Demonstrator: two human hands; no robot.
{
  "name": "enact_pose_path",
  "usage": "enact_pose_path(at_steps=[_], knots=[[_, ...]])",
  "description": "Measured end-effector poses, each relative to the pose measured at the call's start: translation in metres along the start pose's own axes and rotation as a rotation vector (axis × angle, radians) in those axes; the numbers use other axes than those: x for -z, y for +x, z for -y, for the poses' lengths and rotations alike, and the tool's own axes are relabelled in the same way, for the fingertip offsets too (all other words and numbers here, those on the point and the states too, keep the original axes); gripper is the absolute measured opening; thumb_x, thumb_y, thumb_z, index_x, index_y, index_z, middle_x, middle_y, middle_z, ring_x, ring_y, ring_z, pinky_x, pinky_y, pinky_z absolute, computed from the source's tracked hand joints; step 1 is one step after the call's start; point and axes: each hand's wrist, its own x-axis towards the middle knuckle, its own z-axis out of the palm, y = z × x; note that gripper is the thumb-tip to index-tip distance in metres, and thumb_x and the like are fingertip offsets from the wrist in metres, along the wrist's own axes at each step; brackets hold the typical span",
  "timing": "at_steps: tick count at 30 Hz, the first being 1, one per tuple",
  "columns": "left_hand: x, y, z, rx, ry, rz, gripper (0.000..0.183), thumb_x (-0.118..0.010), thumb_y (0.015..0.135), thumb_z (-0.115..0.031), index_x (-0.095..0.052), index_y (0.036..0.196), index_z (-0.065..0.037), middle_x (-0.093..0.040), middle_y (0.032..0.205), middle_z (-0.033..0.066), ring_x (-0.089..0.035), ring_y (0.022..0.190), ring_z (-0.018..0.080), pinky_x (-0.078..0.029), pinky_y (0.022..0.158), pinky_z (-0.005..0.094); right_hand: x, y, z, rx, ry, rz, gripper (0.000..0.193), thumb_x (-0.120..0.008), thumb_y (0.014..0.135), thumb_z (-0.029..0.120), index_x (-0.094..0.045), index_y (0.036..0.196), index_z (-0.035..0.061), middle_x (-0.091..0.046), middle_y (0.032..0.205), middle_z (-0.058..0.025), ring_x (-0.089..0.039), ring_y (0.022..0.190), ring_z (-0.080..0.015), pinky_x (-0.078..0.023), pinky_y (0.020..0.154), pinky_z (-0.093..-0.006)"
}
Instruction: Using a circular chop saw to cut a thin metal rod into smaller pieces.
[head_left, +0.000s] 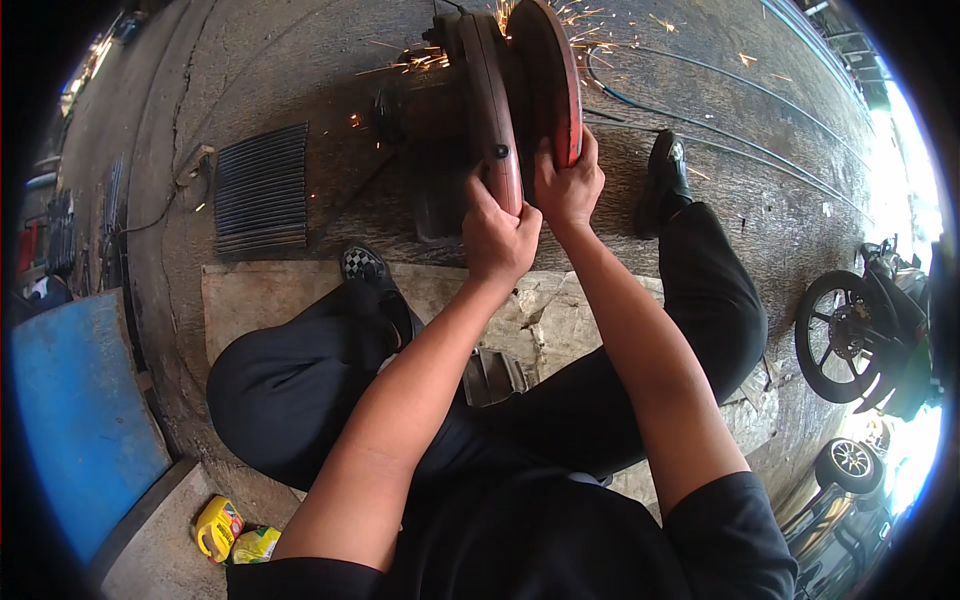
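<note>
In front of me at the top of the head view stands a cut-off saw [485, 100], throwing orange sparks [430, 62] to both sides. My left hand [500, 228] is closed around the lower end of its long brownish-red handle. The fingers of my right hand [570, 185] wrap the near edge of the saw's round red guard [562, 85]. Both forearms reach forward between my spread knees. The saw's body hides the place where the sparks start, so I cannot see what is being cut.
Left of the saw lies a row of dark thin rods [262, 190]. Hoses or cables [700, 110] curve across the ground at the right. Worn sheeting [290, 285] lies under my legs. A blue panel [85, 420], a yellow container [217, 528] and a motorcycle [850, 335] stand around me.
</note>
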Motion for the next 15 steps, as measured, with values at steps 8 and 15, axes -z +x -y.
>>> enact_pose_path(at_steps=[8,15], knots=[[0.0003,-0.0010,-0.0023,0.060,0.007,0.014,0.057,-0.061,0.075,-0.007,-0.038,0.126,0.001,-0.063,0.098,0.0267,-0.064,0.090,0.0431,-0.050,0.078,0.0473,-0.0005,-0.0006,-0.0008,0.006,-0.015,0.001,0.051,-0.068,0.079,0.027,-0.051,0.123,0.0074,-0.067,0.097,-0.0198,-0.065,0.085,-0.0400,-0.052,0.076,-0.0453],[-0.0009,-0.0008,0.0005,0.020,-0.049,0.006,0.057,-0.061,0.074,-0.008,-0.038,0.126,0.000,-0.063,0.097,0.0269,-0.064,0.089,0.0434,-0.050,0.077,0.0478,-0.0004,-0.0015,-0.0014,-0.016,-0.008,0.007,0.051,-0.068,0.079,0.027,-0.052,0.123,0.0072,-0.067,0.098,-0.0201,-0.065,0.086,-0.0401,-0.052,0.076,-0.0453]])
